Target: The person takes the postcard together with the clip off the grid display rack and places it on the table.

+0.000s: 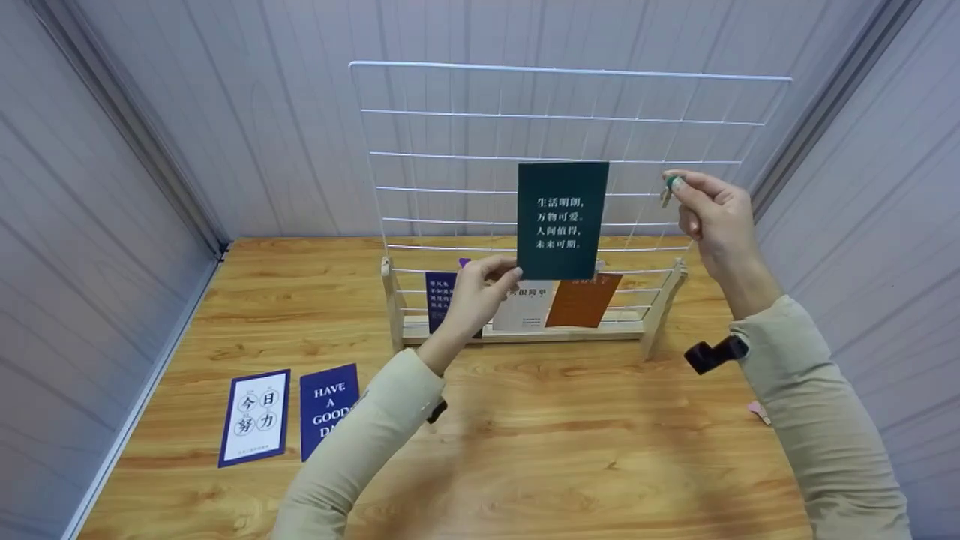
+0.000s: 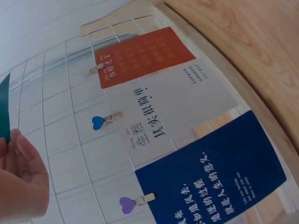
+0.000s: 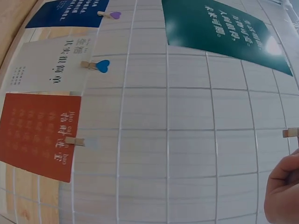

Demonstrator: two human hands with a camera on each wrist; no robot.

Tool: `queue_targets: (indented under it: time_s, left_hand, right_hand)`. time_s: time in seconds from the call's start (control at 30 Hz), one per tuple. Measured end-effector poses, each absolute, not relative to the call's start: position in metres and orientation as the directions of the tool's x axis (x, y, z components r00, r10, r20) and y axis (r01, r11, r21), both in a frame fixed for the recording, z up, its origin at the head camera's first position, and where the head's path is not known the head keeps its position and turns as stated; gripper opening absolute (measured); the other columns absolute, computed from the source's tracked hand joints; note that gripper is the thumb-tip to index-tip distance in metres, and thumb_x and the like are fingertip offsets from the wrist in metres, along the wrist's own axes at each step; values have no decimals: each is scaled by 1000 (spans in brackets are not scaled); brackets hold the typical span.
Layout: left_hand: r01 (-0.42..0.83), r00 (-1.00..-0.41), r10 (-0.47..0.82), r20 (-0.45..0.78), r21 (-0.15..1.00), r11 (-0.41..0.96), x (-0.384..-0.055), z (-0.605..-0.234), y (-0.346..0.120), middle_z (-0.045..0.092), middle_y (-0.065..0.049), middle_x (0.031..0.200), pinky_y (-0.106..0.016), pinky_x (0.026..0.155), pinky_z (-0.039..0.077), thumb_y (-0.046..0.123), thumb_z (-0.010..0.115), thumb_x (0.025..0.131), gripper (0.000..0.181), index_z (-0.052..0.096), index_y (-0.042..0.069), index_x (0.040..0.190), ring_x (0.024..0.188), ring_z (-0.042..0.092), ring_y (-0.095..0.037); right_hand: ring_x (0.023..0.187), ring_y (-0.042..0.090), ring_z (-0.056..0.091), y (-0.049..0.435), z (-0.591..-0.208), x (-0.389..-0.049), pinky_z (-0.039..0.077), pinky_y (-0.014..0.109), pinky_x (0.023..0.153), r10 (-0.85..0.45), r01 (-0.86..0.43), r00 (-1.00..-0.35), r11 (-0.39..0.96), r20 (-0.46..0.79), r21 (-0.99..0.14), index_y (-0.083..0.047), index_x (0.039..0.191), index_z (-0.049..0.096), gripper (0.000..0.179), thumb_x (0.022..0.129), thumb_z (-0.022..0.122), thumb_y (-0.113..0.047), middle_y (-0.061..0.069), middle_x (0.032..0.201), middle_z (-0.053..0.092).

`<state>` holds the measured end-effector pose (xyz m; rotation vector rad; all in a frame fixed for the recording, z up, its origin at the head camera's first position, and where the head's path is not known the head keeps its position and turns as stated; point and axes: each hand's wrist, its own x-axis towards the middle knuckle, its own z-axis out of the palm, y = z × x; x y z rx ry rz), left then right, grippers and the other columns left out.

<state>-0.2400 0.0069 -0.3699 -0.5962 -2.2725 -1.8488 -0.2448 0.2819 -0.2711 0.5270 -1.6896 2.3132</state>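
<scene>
My left hand (image 1: 481,292) pinches a dark green card (image 1: 562,221) with white Chinese writing by its lower left corner, holding it up in front of the white wire grid (image 1: 442,157). To the right, my right hand (image 1: 716,214) pinches a small wooden clothespin (image 1: 665,196) with a green top, apart from the card. Lower on the grid hang a blue card (image 2: 215,172), a white card (image 2: 173,102) and an orange card (image 2: 145,56). A purple heart clothespin (image 2: 135,202), a blue heart one (image 2: 105,120) and a pale one (image 2: 96,69) grip their upper edges.
The grid stands on a wooden base (image 1: 525,337) on the wooden table (image 1: 562,450). Two cards lie at the left: a white one with a blue border (image 1: 253,416) and a blue HAVE A GOOD DAY card (image 1: 328,401), partly behind my sleeve. A pink piece (image 1: 759,411) lies at right.
</scene>
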Motion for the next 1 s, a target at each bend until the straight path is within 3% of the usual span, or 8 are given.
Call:
queue_targets:
  time_s: [0.17,0.5,0.73,0.9,1.0]
  left_hand:
    - [410,-901,230,368,895,174,-233,-376,-4,62,-9,77,-25,56,48,5,56,86,14,64,0,96,68,58,-18]
    - [379,-909,257,329,908,177,-220,-396,-19,61,-7,78,-24,55,46,6,55,87,14,64,0,95,69,58,-23]
    - [348,-918,264,296,920,182,-210,-412,-31,61,-5,77,-26,58,47,6,56,86,13,64,0,94,70,57,-26]
    - [326,-928,250,275,925,195,-202,-425,-43,62,-9,79,-32,58,50,8,57,86,16,64,-2,96,70,57,-24]
    - [309,-934,244,262,934,180,-190,-420,-48,61,-12,78,-39,58,50,5,56,86,16,62,-5,97,70,58,-31]
  right_hand:
    - [38,7,34,289,-282,-241,23,17,35,-45,-378,-912,-298,408,-877,10,94,62,15,85,55,1,4,50,47]
    - [37,7,32,306,-306,-230,18,18,35,37,-337,-941,-228,337,-914,10,95,62,18,84,58,-4,3,49,46]
    - [38,7,34,316,-324,-222,21,18,35,57,-293,-956,-219,287,-931,6,94,64,15,84,58,-4,2,46,44]
    - [38,6,36,322,-339,-218,25,16,36,56,-260,-965,-199,254,-945,3,92,66,14,85,57,-5,2,49,47]
    - [39,5,36,326,-348,-216,26,16,37,62,-251,-968,-191,243,-949,4,94,65,15,85,57,-5,2,51,49]
